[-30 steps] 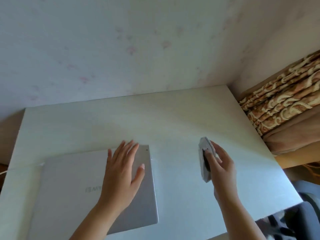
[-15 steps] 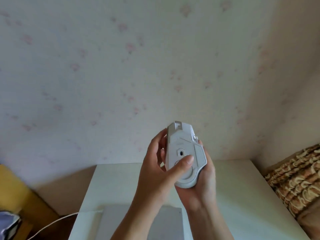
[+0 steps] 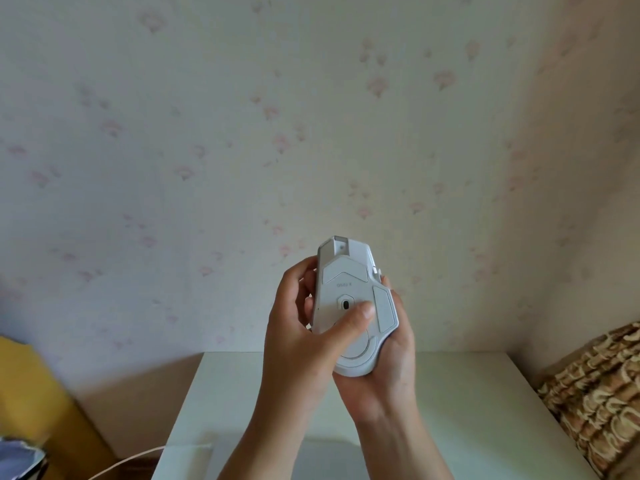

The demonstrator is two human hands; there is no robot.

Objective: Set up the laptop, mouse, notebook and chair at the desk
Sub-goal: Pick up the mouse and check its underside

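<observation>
While upturned (underside showing), white mouse (image 3: 353,306).

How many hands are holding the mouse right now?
2: the left hand grips its left side, thumb across the underside; the right hand cradles the mouse from behind.

Pale flowered wallpaper (image 3: 207,133) rises behind a white desk (image 3: 467,403).

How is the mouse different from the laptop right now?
The mouse is held up in the air by both hands, while the laptop lies flat on the desk. The mouse is turned so its underside faces the camera; the laptop shows its closed lid. The mouse is in full view, but the laptop is mostly hidden behind the arms. Both are pale, whitish grey.
</observation>
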